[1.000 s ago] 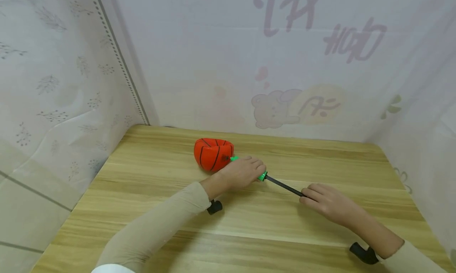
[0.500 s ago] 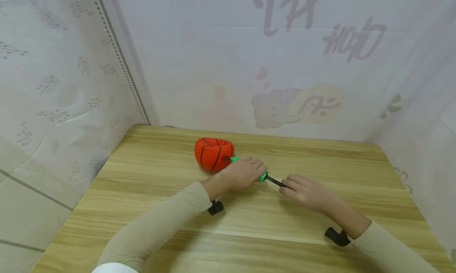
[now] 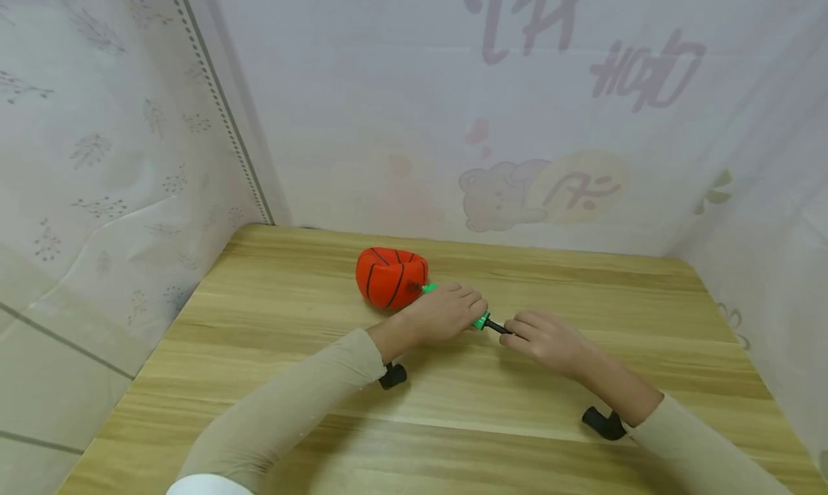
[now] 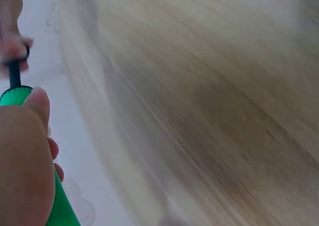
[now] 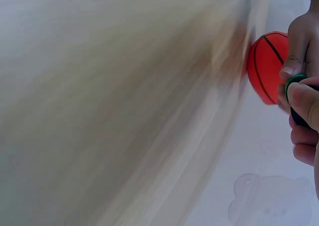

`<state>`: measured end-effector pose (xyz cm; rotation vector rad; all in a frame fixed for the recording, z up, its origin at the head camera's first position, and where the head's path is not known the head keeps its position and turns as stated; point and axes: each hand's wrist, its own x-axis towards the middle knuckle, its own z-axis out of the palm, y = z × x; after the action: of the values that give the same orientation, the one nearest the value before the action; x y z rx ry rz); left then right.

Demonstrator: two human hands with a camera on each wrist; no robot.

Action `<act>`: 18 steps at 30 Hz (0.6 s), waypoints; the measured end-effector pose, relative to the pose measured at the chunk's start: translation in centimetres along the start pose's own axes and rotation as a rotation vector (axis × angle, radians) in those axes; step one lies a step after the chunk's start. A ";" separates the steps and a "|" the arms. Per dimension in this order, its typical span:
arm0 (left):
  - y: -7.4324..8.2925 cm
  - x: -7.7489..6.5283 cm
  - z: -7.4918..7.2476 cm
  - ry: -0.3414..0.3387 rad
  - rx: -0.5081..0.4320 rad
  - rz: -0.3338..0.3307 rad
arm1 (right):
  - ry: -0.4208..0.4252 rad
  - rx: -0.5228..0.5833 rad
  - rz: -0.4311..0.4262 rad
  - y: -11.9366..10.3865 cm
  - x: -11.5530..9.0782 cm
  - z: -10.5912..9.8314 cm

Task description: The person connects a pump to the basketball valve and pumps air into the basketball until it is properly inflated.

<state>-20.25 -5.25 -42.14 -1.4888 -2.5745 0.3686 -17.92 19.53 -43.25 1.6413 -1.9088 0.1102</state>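
A red-orange toy basketball with black lines rests toward the back of the table, its top caved in. Against its right side points the tip of a green hand pump. My left hand wraps round the pump's barrel, covering most of it. My right hand grips the black handle at the rod's end. Only a short length of black rod shows between the hands. In the right wrist view, the right thumb lies over the handle, close to the barrel's green end.
The wood-grain table spreads under both arms. Pale printed sheeting stands behind it and along both sides. A black wrist mount hangs below the left wrist, another black mount below the right.
My right hand has moved left and slightly up toward my left hand, sliding the rod into the barrel. The left hand keeps its hold, and the ball stays dented.
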 end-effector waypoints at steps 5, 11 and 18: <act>-0.1 0.0 0.0 -0.023 -0.034 -0.006 | -0.032 0.016 0.013 -0.9 -2.0 -1.9; -0.3 -0.2 0.1 -0.034 -0.040 -0.012 | -0.033 0.029 0.025 -1.8 -4.3 -3.8; -0.4 -0.2 0.0 -0.016 -0.043 0.001 | 0.015 0.053 0.019 -1.5 -4.2 -3.6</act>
<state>-20.49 -5.66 -42.05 -1.5073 -2.6107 0.3286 -14.96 24.43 -42.83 1.6519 -1.9259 0.1815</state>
